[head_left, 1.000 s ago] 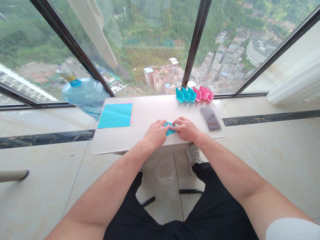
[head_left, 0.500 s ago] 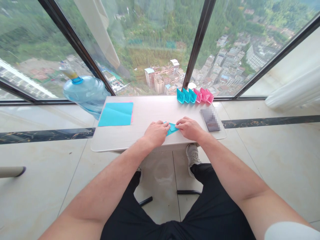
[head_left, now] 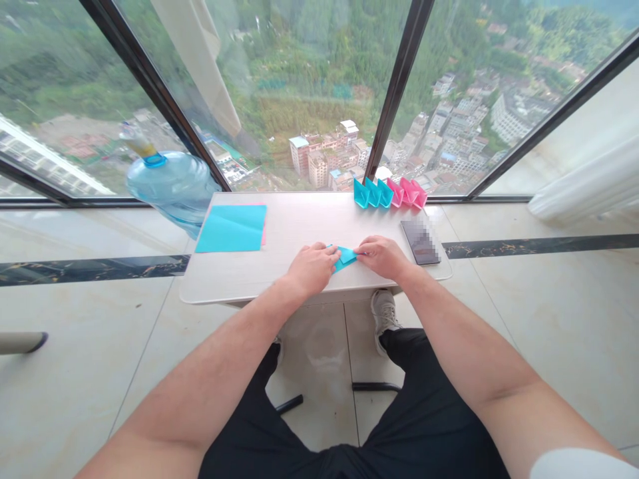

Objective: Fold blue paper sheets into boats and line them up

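Observation:
A folded piece of blue paper (head_left: 346,257) lies on the near part of the small white table (head_left: 304,219), between my hands. My left hand (head_left: 315,266) presses on its left end, fingers bent over it and hiding that part. At the right corner, my right hand (head_left: 382,256) pinches the paper between thumb and fingertips. A loose layer or flap shows on the paper's upper side.
Blue sheets (head_left: 232,228) with pink beneath lie at the table's left. Folded blue paper shapes (head_left: 373,193) and pink ones (head_left: 407,193) line the back right edge. A phone (head_left: 421,241) rests at right. A large water bottle (head_left: 172,186) stands beyond the left corner.
My right hand has shifted slightly to the right along the paper, and a bit more of the blue shows between the hands. My left hand stays nearly in place.

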`<act>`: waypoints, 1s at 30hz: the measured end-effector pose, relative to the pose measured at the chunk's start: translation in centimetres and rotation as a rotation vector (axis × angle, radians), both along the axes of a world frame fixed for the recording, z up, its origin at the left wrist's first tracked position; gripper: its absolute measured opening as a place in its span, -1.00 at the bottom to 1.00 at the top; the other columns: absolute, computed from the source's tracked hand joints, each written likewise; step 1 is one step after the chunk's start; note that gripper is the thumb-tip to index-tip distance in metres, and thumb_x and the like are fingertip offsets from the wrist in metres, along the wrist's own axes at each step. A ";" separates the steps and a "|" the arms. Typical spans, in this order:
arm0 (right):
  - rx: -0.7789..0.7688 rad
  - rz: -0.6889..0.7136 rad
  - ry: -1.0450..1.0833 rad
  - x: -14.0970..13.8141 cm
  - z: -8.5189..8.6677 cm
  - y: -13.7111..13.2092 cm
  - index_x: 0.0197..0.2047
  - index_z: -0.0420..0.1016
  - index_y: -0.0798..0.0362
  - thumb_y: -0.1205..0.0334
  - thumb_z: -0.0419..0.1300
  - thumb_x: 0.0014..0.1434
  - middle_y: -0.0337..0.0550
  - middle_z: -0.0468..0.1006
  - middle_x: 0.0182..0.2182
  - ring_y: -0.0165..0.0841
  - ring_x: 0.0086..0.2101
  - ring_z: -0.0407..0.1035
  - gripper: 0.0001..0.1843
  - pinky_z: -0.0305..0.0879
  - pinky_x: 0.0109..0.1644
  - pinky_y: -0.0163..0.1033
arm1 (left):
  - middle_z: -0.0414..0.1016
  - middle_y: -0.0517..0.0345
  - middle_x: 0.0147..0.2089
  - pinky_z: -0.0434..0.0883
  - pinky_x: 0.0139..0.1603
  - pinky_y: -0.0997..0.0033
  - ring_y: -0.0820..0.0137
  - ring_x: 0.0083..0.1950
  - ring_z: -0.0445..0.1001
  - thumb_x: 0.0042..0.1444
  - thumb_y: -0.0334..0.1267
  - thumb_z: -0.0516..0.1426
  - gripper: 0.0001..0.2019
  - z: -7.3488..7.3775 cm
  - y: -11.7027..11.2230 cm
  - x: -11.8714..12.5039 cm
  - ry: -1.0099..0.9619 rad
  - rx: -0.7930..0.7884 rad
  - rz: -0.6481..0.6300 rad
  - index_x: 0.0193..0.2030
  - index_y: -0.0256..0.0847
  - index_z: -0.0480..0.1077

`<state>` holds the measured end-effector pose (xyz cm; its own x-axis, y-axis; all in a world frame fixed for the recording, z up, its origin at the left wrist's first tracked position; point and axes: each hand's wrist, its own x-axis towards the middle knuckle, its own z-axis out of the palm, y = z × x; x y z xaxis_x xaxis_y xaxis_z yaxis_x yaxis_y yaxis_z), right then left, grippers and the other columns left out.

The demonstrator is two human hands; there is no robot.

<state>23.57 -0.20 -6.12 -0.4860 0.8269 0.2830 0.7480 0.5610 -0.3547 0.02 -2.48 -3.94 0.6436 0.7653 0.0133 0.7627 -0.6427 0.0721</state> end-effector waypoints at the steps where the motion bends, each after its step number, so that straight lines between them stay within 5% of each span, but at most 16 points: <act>1: -0.003 0.001 0.008 0.0 -0.1 0.0 -0.27 0.71 -0.04 0.33 0.30 0.17 -0.16 0.67 -0.26 -0.32 -0.23 0.52 -0.87 0.35 -0.12 -0.27 | 0.48 0.03 0.25 0.33 0.14 0.21 0.23 0.14 0.44 0.32 -0.29 0.05 -0.64 -0.1 0.0 0.0 -0.009 -0.001 -0.004 0.22 -0.16 0.40; 13: -0.035 -0.034 0.059 -0.3 -0.2 0.0 -0.26 0.69 -0.01 0.37 0.28 0.16 -0.16 0.64 -0.28 -0.35 -0.28 0.50 -0.84 0.33 -0.15 -0.28 | 0.48 -0.05 0.24 0.31 0.17 0.22 0.24 0.16 0.44 0.29 -0.34 0.03 -0.64 -0.5 0.1 0.0 -0.039 -0.004 -0.017 0.19 -0.20 0.40; 19: 0.115 0.040 -0.038 -1.1 -0.2 -0.5 -0.10 0.64 -0.03 0.30 0.28 0.21 -0.11 0.62 -0.19 -0.29 -0.17 0.47 -0.81 0.33 -0.07 -0.24 | 0.46 -0.01 0.29 0.31 0.20 0.23 0.26 0.20 0.44 0.31 -0.34 0.02 -0.66 -1.1 0.3 -0.1 -0.048 0.005 -0.016 0.18 -0.21 0.40; 30: 0.244 0.132 -0.186 -1.3 -0.5 -0.9 -0.14 0.59 -0.02 0.43 0.10 0.31 -0.07 0.56 -0.13 -0.28 -0.15 0.34 -0.74 0.24 -0.10 -0.23 | 0.52 -0.02 0.20 0.30 0.23 0.18 0.25 0.15 0.49 0.29 -0.35 0.02 -0.67 -0.7 0.2 0.1 -0.074 -0.019 -0.018 0.15 -0.13 0.40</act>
